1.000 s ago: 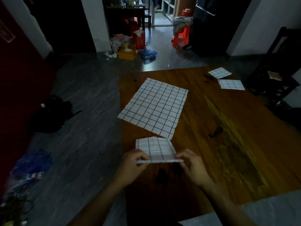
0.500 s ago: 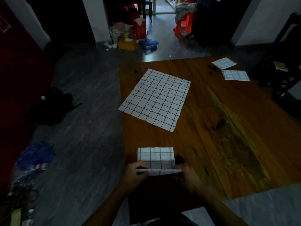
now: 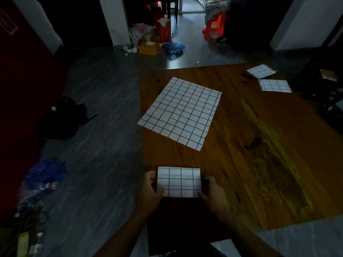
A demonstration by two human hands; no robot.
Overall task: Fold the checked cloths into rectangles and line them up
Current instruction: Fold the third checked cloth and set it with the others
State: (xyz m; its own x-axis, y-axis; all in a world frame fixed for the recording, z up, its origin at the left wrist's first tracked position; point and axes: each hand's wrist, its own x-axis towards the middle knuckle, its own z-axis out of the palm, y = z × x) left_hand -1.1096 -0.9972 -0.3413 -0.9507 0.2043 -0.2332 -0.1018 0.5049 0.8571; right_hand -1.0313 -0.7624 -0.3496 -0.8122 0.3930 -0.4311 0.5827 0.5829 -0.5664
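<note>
1. Where the wooden table point(image 3: 259, 145) meets the dark grey floor point(image 3: 96, 145), its left edge runs from the far corner down toward the person, and its far edge crosses the upper middle of the view.
2. Most of the tabletop to the right of the hands is bare wood, giving open room on that side.
3. An unfolded checked cloth point(image 3: 181, 112) lies flat near the table's left edge, turned at a slant, with its near-left corner slightly overhanging the edge.
4. Bare wood separates this flat cloth from the folded cloth point(image 3: 179, 181) nearer the person.
5. Two small folded cloths sit well apart from the hands at the far right: the far folded rectangle point(image 3: 261, 71) and the nearer folded rectangle point(image 3: 274, 85), just beside each other, with differently angled edges.
6. The folded cloth is a compact white rectangle with a dark grid, four squares across, slightly blurred.
7. It sits near the table's left edge, close to the person.
8. The left hand point(image 3: 150, 191) grips the cloth's left side, thumb on top near the lower left corner, fingers curled narrowly around the edge.
9. The right hand point(image 3: 213, 195) holds the right side, with its fingers tucked behind the cloth and its thumb at the lower right corner.
10. Whether the cloth rests on the wood or is lifted slightly cannot be told.
11. A pale grey surface point(image 3: 306, 238) fills the near right corner.
</note>
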